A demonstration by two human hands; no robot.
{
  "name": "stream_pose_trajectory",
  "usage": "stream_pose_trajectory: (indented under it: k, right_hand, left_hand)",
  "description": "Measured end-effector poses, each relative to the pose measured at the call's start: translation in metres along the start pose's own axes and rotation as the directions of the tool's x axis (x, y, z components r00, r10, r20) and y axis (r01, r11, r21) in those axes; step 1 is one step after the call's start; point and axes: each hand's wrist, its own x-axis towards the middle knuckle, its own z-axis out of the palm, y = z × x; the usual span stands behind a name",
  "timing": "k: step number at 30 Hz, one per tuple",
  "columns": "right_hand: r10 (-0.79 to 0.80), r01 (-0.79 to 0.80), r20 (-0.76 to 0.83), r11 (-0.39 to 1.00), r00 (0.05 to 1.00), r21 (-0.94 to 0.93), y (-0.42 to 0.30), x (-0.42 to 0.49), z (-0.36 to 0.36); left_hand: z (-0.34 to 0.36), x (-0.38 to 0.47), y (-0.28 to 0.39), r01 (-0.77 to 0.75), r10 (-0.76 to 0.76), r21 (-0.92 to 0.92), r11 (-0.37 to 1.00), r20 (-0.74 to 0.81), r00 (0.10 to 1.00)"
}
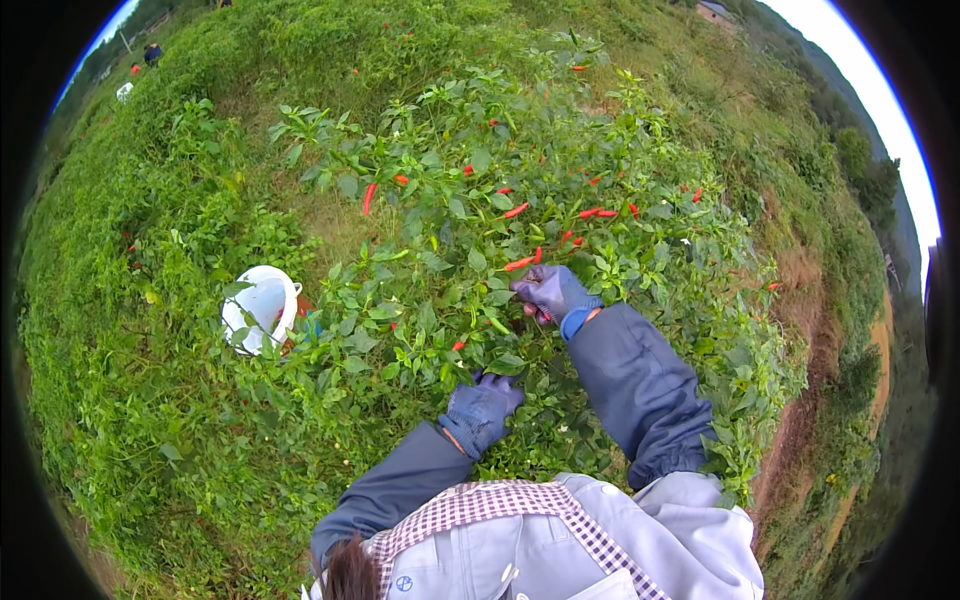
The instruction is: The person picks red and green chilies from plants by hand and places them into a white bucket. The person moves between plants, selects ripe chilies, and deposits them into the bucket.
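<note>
My right hand (551, 296), in a purple-blue work glove, is curled among the leaves of a chili pepper plant (442, 262). Bits of red chili pepper show under its bent fingers. Just beyond its knuckles hang ripe red chili peppers (519, 264). Lower down, my left hand (486, 409) wears a matching glove and reaches into the foliage. Leaves cover its fingertips, so what it touches is hidden. A small red chili pepper (458, 346) and a green one (499, 325) hang near the two hands.
A white bucket (259, 307) leans in the plants at left, with something red inside. More red chili peppers (598, 213) hang farther out. At right, a bare earth strip (799, 420) runs along the slope. A distant person (152, 54) is at upper left.
</note>
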Motion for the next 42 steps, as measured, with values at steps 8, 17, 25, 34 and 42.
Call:
stream_pose_trajectory:
  k: [8,17,25,34,42]
  right_hand:
    - [-0.451,0.072,0.234,0.564,0.861,0.822,0.033,0.004,-0.035]
    - [-0.235,-0.024,0.277,0.721,0.932,0.692,0.082,-0.001,-0.032]
    - [0.068,-0.105,0.082,0.726,0.994,0.68,0.102,0.024,-0.009]
    - [0.299,-0.207,-0.026,0.718,0.954,0.665,0.065,0.048,0.023]
    - [0.213,-0.273,0.172,0.783,0.962,0.558,0.087,0.071,0.024]
  left_hand:
    - [-0.003,-0.003,-0.001,-0.028,0.028,0.005,1.0,-0.069,0.997]
    - [-0.004,-0.005,-0.001,-0.014,0.014,0.003,1.0,-0.066,0.998]
    - [-0.005,-0.004,0.0,-0.005,0.007,0.031,1.0,-0.052,0.999]
    - [0.006,-0.001,-0.001,-0.011,0.019,0.058,0.998,-0.134,0.991]
    - [0.006,-0.003,-0.003,-0.027,0.034,0.052,0.998,-0.136,0.99]
